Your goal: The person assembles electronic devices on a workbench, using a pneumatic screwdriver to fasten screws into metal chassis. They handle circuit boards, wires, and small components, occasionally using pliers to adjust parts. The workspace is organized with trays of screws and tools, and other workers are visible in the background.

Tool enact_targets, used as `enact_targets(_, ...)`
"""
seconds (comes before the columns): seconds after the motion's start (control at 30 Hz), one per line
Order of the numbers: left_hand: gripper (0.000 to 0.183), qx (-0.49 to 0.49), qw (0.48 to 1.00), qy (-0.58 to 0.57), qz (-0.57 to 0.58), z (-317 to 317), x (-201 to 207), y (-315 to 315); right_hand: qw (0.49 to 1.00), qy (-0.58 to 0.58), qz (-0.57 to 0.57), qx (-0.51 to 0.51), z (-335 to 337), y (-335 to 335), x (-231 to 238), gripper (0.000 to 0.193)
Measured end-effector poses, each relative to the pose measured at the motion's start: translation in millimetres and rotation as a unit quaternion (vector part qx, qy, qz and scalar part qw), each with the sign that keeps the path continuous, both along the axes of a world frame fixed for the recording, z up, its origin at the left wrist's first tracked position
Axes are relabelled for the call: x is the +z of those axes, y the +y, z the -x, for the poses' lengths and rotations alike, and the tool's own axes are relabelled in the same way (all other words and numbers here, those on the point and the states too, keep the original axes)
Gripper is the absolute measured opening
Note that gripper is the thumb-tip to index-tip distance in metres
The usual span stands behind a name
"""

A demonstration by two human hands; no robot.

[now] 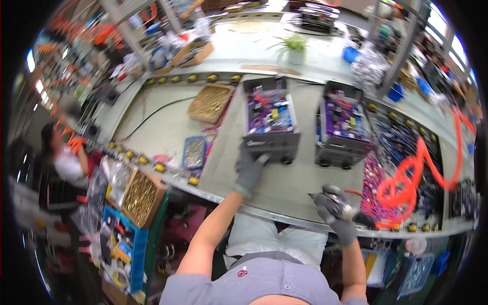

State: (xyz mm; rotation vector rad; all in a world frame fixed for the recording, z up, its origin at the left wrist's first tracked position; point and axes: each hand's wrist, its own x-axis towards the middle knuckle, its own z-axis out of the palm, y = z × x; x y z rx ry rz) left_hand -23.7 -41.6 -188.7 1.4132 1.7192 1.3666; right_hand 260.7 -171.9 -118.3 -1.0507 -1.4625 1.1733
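The left hand point(249, 172), in a grey glove, touches the near face of an open black case point(274, 145); I cannot tell whether its fingers grip the edge or merely rest there. That case stands mid-desk point(287, 193), packed with coloured parts. The right hand point(336, 216), also gloved, has its fingers clenched around a blurred metallic tool point(347, 210) by the near edge. A similar second case point(343, 147) stands to the right, with a coiled orange hose point(421, 147) beyond it.
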Motion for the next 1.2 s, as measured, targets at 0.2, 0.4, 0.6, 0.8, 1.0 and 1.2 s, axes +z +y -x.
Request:
enact_targets(0.2, 0.071, -0.010, 0.996, 0.051, 0.075, -2.6, 3.8, 8.1, 0.940, -0.029, 0.281, 0.194, -32.6, -47.5, 12.7, 0.103)
enact_targets(0.4, 0.023, -0.084, 0.968, 0.235, 0.027, 115.4, 35.4, -5.7, 0.849, 0.238, 0.403, 0.244, -31.6, -77.4, -5.0, 0.118)
enact_targets(0.6, 0.030, -0.006, 0.859, 0.474, 0.192, 254.6, -9.1, 26.4, 0.904, 0.178, 0.389, 0.030, 5.2, -51.3, -29.6, 0.069)
enact_targets(0.8, 0.030, -0.006, 0.819, 0.507, 0.268, 253.2, -28.8, 55.2, 0.922, 0.141, 0.356, 0.052, 24.7, -35.7, -32.4, 0.067)
enact_targets(1.0, 0.026, 0.061, 0.863, 0.401, 0.302, 262.9, -13.9, 52.3, 0.919, 0.159, 0.356, 0.059, 24.7, -33.7, -30.4, 0.066)
enact_targets(1.2, 0.035, 0.026, 0.904, 0.349, 0.247, 260.5, -11.0, 33.1, 0.915, 0.175, 0.360, 0.053, 23.6, -37.0, -32.2, 0.063)
